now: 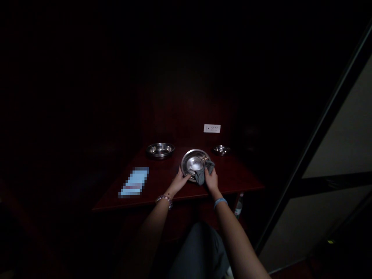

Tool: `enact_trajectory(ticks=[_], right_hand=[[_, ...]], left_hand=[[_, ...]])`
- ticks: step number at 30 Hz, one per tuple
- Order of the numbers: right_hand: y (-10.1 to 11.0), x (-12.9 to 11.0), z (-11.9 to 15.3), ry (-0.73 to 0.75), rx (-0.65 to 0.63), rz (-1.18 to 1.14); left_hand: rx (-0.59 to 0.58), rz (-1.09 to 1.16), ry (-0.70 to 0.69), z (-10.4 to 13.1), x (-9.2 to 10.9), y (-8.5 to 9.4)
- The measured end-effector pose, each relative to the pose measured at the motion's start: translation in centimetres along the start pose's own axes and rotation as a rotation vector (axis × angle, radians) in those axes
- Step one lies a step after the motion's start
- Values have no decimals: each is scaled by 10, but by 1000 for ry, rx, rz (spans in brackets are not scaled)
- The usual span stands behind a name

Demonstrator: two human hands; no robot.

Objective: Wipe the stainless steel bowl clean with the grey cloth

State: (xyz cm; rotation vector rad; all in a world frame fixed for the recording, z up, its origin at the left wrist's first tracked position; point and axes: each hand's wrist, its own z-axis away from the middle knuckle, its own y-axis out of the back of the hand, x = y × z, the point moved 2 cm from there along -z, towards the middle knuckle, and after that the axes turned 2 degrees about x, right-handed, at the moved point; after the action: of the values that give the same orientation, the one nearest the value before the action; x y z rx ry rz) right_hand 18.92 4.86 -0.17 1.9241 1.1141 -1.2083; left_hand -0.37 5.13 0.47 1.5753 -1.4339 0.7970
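Blue item: pale and blurred into blocks, flat on the table, left of the held bowl and nearer me, seemingly out of my wrists' way.
Wide bowl: open side up, left of the held bowl and farther back, apart from it.
Left hand: my fingers grip the held bowl's near-left rim, thumb over the edge, probably to steady it; the other fingertips are hidden.
Held bowl: tilted with its inside towards me, likely so I can see and reach it; I can't tell whether it touches the table.
Grey cloth: bunched over the held bowl's near-right rim.
Right hand: closed on the cloth, pinning it to that rim.
Small dish: upright, right of the held bowl and farther back.
Bottle: right of the held bowl, lower than the tabletop.
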Motion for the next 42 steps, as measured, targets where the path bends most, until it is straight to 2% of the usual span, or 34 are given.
enact_trajectory(ticks=[12,21,31,38,42], right_hand=[[1,-4,1,-24,-10,2],[0,-3,1,-21,1,21],[0,-1,-1,-4,16,4],[-1,-1,0,-16,16,-10],[-1,-3,0,-12,6,-22]], left_hand=[[-11,-22,-9,-3,-10,1],[10,-23,-30,-3,-6,1],[29,-15,21,-3,-9,2],[51,22,42,-3,0,2],[82,49,101,0,8,4]])
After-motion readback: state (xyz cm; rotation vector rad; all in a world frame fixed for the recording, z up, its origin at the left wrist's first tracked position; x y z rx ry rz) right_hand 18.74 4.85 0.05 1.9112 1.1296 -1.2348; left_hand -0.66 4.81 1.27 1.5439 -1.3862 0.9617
